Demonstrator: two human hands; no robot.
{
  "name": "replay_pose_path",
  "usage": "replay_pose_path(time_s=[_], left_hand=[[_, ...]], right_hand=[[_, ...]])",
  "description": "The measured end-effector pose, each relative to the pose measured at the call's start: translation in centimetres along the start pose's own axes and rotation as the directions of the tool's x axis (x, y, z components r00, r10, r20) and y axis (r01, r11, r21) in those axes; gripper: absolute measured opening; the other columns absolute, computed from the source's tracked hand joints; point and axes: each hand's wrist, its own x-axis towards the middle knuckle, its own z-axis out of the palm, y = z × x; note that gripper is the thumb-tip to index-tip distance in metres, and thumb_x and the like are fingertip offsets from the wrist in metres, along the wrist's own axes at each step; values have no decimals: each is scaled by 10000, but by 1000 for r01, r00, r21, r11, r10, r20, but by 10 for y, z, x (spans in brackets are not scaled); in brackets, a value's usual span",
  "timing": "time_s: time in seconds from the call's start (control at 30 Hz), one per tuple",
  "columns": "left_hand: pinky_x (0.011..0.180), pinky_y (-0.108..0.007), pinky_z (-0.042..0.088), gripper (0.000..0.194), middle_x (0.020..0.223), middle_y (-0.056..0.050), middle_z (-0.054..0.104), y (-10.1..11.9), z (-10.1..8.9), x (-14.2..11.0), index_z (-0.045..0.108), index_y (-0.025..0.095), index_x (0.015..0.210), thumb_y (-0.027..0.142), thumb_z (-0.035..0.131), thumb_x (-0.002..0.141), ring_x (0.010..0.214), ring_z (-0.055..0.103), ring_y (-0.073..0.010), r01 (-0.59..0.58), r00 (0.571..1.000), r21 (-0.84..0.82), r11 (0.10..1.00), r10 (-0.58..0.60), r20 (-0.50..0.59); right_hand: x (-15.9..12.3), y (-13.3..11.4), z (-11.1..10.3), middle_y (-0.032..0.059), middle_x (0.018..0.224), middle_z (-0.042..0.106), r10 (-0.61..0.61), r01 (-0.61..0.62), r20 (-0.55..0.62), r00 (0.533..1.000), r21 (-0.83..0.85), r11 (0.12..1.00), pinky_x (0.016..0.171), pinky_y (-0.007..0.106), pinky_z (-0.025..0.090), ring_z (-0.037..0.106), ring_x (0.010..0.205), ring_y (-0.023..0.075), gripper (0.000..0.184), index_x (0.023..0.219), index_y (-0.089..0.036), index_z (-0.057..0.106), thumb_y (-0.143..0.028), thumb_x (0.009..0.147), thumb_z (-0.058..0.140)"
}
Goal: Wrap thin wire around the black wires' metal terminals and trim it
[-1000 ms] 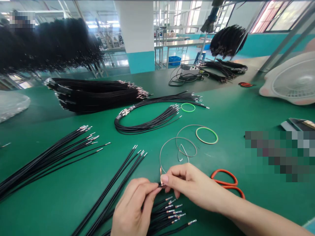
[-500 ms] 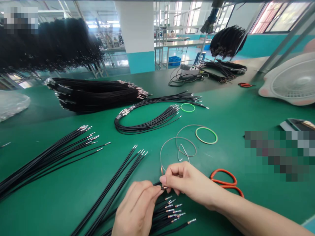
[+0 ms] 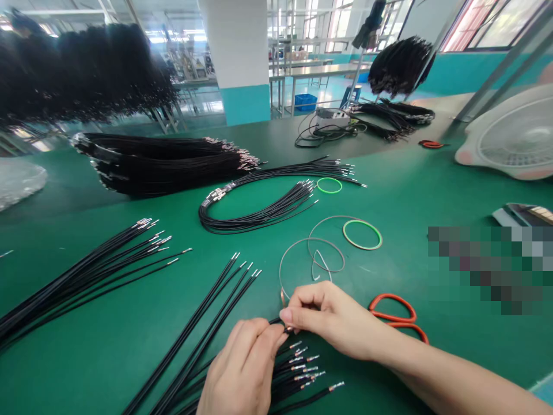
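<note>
My left hand [image 3: 242,366] is closed, its fingertips pinching a black cable [image 3: 275,320] whose metal end shows faintly between my hands. Thumb and forefinger of my right hand [image 3: 326,311] pinch at the cable end, touching the left fingertips; the exact grip is partly hidden. A copper-coloured tip [image 3: 283,297] stands up beside the right thumb, and a thin grey wire [image 3: 280,265] loops away from it. Below the hands lies a bundle of black cables with crimped metal terminals [image 3: 309,369]. Several longer black cables [image 3: 207,323] stretch out left of my left hand.
Orange-handled scissors [image 3: 395,311] lie right of my right wrist. Farther off are a green ring [image 3: 363,234], a smaller green ring [image 3: 329,185], a curved cable bundle [image 3: 254,226] and a big black cable pile [image 3: 168,167]. More cables [image 3: 95,271] lie left; a fan [image 3: 514,135] stands right.
Both hands stay nearly in place, with only a slight shift of the fingertips at the cable end. The whole view has tilted a little.
</note>
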Motion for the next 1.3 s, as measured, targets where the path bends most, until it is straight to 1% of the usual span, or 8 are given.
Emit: replay_pose_path(time_s=[0.37, 0.57, 0.73, 0.83, 0.9, 1.0, 1.1, 1.3], left_hand=[[702, -241, 498, 176, 861, -40, 599, 4, 3, -1, 576, 193, 1019, 75, 469, 944, 753, 617, -139, 61, 996, -48, 997, -58, 64], [708, -261, 468, 235, 823, -37, 574, 7, 8, 4, 620, 197, 927, 159, 394, 981, 742, 599, -148, 270, 961, -160, 950, -254, 113], [697, -264, 436, 293, 795, -27, 565, 2, 7, 17, 684, 195, 863, 321, 441, 969, 753, 573, -157, 536, 842, -270, 800, -481, 246], [609, -251, 394, 317, 706, 1, 505, -6, 8, 20, 717, 182, 785, 410, 536, 909, 652, 498, -137, 645, 764, -336, 686, -563, 315], [532, -234, 348, 310, 668, 16, 477, -11, 10, 21, 737, 167, 804, 438, 598, 860, 586, 442, -115, 689, 724, -397, 606, -590, 356], [455, -208, 279, 316, 628, 27, 484, -13, 12, 23, 749, 152, 885, 444, 658, 807, 523, 423, -93, 730, 676, -486, 481, -616, 405], [433, -189, 269, 287, 608, 30, 509, -7, 10, 26, 758, 155, 881, 414, 696, 776, 484, 448, -77, 731, 659, -546, 408, -631, 410], [412, -171, 280, 198, 688, 9, 585, 1, 8, 33, 776, 173, 803, 338, 771, 692, 449, 470, -43, 694, 675, -630, 349, -619, 401]], right_hand=[[1, 1, -6, -15, 683, 552, -72, 83, 65, 995, -194, 977, 609, 231, 377, 473, 643, 114, 312, 715, -149, 619, -391, 902, 558], [2, -1, -11, 0, 743, 618, -113, 153, 126, 986, -376, 914, 621, 227, 408, 531, 680, 129, 254, 783, -165, 654, -364, 912, 565], [6, -3, -10, 23, 794, 666, -199, 209, 75, 977, -509, 835, 682, 237, 439, 588, 742, 146, 222, 788, -165, 657, -286, 924, 531], [0, -15, -24, 42, 857, 693, -200, 187, 46, 979, -600, 778, 742, 261, 455, 615, 817, 170, 236, 853, -177, 684, -293, 937, 497], [-12, -21, -42, 49, 878, 688, -188, 128, -9, 982, -700, 703, 741, 274, 460, 614, 809, 179, 206, 863, -182, 678, -258, 923, 495], [-39, -21, -71, 46, 904, 650, -19, -39, -63, 998, -801, 598, 695, 270, 469, 611, 753, 166, 190, 877, -187, 645, -72, 804, 512], [-64, -10, -89, 66, 1043, 598, 74, -148, -128, 989, -841, 520, 771, 297, 487, 603, 892, 198, 299, 957, -196, 620, -38, 706, 582], [-81, 7, -97, 86, 1057, 601, 48, -173, -170, 984, -875, 452, 834, 341, 492, 593, 980, 236, 249, 988, -207, 610, -109, 759, 600]])
